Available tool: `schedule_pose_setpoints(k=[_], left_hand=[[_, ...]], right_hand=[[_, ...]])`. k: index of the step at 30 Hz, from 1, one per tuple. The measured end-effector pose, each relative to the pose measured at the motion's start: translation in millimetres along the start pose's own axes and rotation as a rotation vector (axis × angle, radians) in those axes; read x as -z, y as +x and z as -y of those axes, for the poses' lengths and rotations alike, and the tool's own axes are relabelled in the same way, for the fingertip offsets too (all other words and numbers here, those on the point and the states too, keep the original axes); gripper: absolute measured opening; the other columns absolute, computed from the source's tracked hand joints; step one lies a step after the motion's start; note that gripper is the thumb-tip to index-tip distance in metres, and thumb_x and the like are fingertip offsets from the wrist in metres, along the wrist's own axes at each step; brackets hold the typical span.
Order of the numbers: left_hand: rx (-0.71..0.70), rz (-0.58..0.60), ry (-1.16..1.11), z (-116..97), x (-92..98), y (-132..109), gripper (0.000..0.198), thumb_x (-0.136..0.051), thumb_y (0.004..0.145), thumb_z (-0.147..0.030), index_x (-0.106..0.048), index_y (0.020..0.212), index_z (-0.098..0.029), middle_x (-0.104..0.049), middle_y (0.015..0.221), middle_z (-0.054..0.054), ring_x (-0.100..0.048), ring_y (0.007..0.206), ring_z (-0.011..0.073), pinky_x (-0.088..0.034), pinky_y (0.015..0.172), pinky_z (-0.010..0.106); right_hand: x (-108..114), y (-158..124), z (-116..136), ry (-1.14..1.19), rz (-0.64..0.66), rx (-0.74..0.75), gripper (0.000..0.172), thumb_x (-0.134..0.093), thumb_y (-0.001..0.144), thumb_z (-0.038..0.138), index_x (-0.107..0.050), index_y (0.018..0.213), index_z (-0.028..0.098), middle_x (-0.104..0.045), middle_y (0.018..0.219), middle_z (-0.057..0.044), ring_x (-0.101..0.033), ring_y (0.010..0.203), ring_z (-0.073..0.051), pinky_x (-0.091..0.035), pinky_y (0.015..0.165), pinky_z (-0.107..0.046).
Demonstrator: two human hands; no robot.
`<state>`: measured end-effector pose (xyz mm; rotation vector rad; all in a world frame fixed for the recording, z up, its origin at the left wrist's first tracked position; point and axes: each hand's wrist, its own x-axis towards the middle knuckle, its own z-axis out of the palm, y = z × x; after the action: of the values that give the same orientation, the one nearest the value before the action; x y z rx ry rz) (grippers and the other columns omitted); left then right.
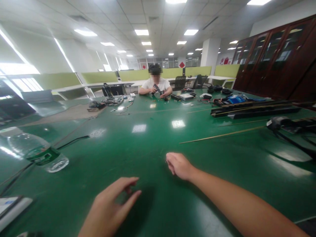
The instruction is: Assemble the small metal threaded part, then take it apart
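Observation:
My left hand [112,204] hovers low over the green table [148,144] near its front edge, fingers stretched forward and apart, holding nothing. My right hand [179,165] lies further out on the table, fingers curled inward in a loose fist. Whether anything small sits inside them is hidden. The two hands are a short distance apart and touch no object that I can see.
A clear plastic water bottle [37,152] lies at the left. A phone or tablet [11,207] sits at the bottom left. A thin rod [222,134] and black rails [254,110] lie at the right. A person [155,86] works at the far end among tools and cables.

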<state>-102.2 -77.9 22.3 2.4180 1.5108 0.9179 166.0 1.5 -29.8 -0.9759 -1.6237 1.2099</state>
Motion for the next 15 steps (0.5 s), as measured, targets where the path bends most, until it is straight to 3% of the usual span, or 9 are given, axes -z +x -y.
schedule_pose_setpoints(k=[3, 7, 11, 15], left_hand=[[0.050, 0.167, -0.139, -23.9, -29.4, 47.3, 0.040, -0.073, 0.077, -0.037, -0.066, 0.115, -0.026, -0.071, 0.091, 0.001, -0.064, 0.070, 0.0158, -0.054, 0.068, 0.028], [0.117, 0.175, -0.387, -42.8, -65.2, 85.5, 0.030, -0.075, 0.073, -0.034, -0.072, 0.100, -0.021, -0.069, 0.082, 0.002, -0.059, 0.063, 0.0146, -0.050, 0.060, 0.026], [0.147, 0.093, -0.615, -48.0, -83.4, 90.4, 0.017, -0.071, 0.076, -0.031, -0.074, 0.086, -0.017, -0.068, 0.081, 0.004, -0.063, 0.068, 0.0152, -0.052, 0.064, 0.026], [0.113, 0.030, -0.646, -47.3, -76.7, 79.7, 0.016, -0.071, 0.078, -0.034, -0.075, 0.084, -0.019, -0.069, 0.085, 0.004, -0.067, 0.075, 0.0164, -0.055, 0.067, 0.025]], right_hand=[[-1.4, -1.0, 0.7, 0.026, 0.044, 0.021, 0.046, -0.033, 0.103, 0.047, -0.050, 0.072, 0.018, -0.047, 0.048, 0.005, -0.046, 0.042, -0.010, -0.039, 0.048, -0.022], [-1.8, 2.0, -4.9, 0.133, 0.035, -0.001, 0.052, -0.033, 0.101, 0.057, -0.051, 0.071, 0.018, -0.049, 0.049, 0.003, -0.047, 0.043, -0.011, -0.042, 0.046, -0.023], [-3.0, 3.9, -8.2, 0.204, 0.049, 0.016, 0.056, -0.034, 0.097, 0.064, -0.049, 0.069, 0.018, -0.049, 0.051, 0.003, -0.049, 0.044, -0.012, -0.043, 0.044, -0.023], [-4.9, 1.1, -5.3, 0.272, 0.181, 0.019, 0.053, -0.039, 0.095, 0.066, -0.050, 0.075, 0.018, -0.050, 0.056, 0.003, -0.049, 0.046, -0.012, -0.044, 0.045, -0.023]])
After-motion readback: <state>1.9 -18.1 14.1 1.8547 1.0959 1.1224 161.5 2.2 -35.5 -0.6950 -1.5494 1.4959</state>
